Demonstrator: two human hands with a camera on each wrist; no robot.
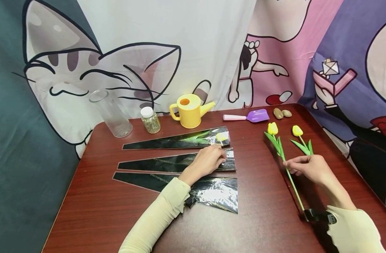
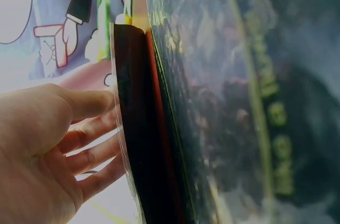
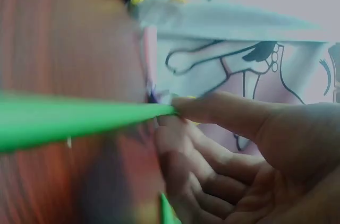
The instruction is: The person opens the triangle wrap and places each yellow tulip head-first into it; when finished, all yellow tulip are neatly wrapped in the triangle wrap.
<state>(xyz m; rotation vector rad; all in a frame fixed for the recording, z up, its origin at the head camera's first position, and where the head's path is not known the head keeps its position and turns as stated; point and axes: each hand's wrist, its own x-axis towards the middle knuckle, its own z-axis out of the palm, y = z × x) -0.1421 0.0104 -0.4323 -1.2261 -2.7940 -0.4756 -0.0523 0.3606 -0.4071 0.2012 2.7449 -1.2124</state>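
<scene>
My right hand (image 1: 310, 168) pinches the green stem of a yellow artificial tulip (image 1: 291, 175), which is angled over the table with its bloom pointing away. In the right wrist view, the blurred stem (image 3: 79, 120) runs to the thumb and index fingertip. My left hand (image 1: 208, 160) is at the wide end of the middle flower sleeve (image 1: 161, 163), black with a clear face. The left wrist view has its thumb and fingers at the sleeve's edge (image 2: 130, 102), fingertips partly hidden. A second tulip (image 1: 297, 131) lies beyond my right hand, its lower stem hidden.
The back sleeve (image 1: 148, 144) contains a yellow tulip; the front sleeve (image 1: 221, 193) lies under my left forearm. Along the back stand a clear vase (image 1: 115, 117), a lidded jar (image 1: 151, 121) and a yellow watering can (image 1: 191, 112). A purple shovel (image 1: 257, 115) and two stones (image 1: 278, 113) lie further right.
</scene>
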